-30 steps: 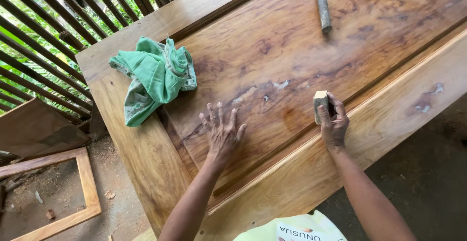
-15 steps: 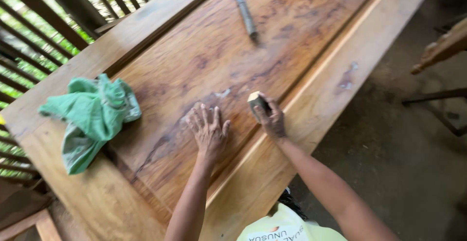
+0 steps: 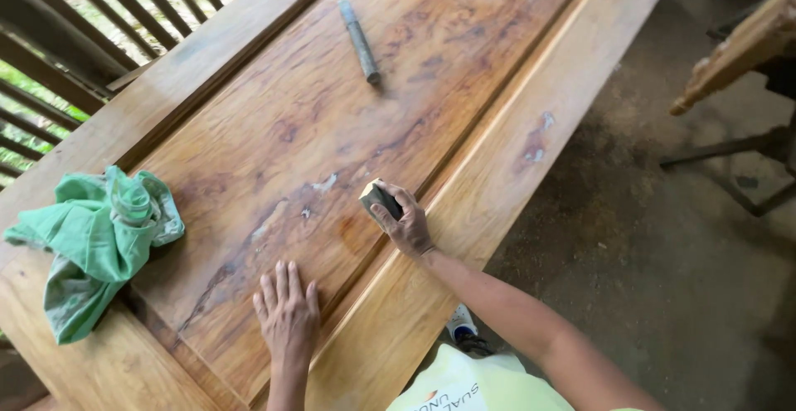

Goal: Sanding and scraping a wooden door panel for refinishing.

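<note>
Workshop setting, earthen floor point(image 3: 663, 295) dusty and bare, to the right of a large wooden door panel point(image 3: 274, 154) laid flat.

Door panel: reddish-brown hardwood with strong grain, a recessed centre field and a paler raised frame rail point(image 3: 497, 170) along its right edge. Pale filler smears sit on the centre field near its middle; two more mark the frame rail further up.

Sanding block point(image 3: 379, 198): small, dark-faced with a light top edge, resting on the door panel's centre field just inside the frame rail. Right hand point(image 3: 404, 222): fingers curled and closed around the sanding block, pressing it against the wood; forearm crosses the frame rail toward the wearer.

Left hand point(image 3: 288, 316): palm down, flat on the door panel's centre field, nearer the wearer than the sanding block and well apart from it; fingers straight and slightly spread, holding nothing.

Green rag point(image 3: 95, 241): crumpled cloth, lying on the door panel's left frame, left of the left hand and apart from it.

Metal punch point(image 3: 359, 40): slim grey rod-like tool, exact kind unclear, lying loose on the far part of the centre field.

Slatted wooden railing point(image 3: 91, 13): beyond the door panel's far left edge, greenery behind.

Wooden furniture piece point(image 3: 738, 46): right of the door panel, partly in view.
</note>
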